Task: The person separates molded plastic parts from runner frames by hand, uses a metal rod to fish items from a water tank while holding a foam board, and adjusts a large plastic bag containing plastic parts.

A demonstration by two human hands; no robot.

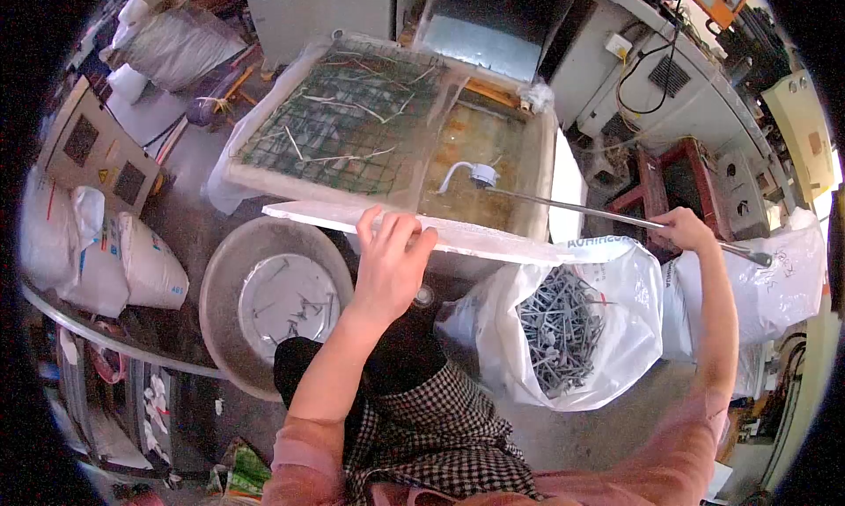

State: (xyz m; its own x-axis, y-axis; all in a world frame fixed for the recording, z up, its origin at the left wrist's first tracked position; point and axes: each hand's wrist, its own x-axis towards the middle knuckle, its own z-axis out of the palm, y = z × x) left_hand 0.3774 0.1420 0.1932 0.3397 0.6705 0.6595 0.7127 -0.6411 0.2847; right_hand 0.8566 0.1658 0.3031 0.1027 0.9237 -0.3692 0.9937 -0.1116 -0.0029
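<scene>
My left hand point(392, 260) is closed over the edge of a long white board point(493, 242), which lies in front of a pale two-part tub point(308, 189). A thin metal rod point(598, 212) is gripped in my right hand point(685, 231). The rod reaches left over the tub's tan, wet-looking section. At its far end sits a small white round piece point(482, 173), beside a curved white tube point(451, 173). Green mesh point(352, 114) with pale strips on it covers the tub's left section. Below the board stands an open white sack point(629, 330) of small grey pieces point(559, 330).
A round grey basin point(220, 295) with a few grey pieces in it stands at the left. Filled white sacks point(145, 264) are farther left, and another sack point(748, 286) stands at the right. A dark red stand point(651, 189) and grey machine cabinets point(704, 110) are at the back right.
</scene>
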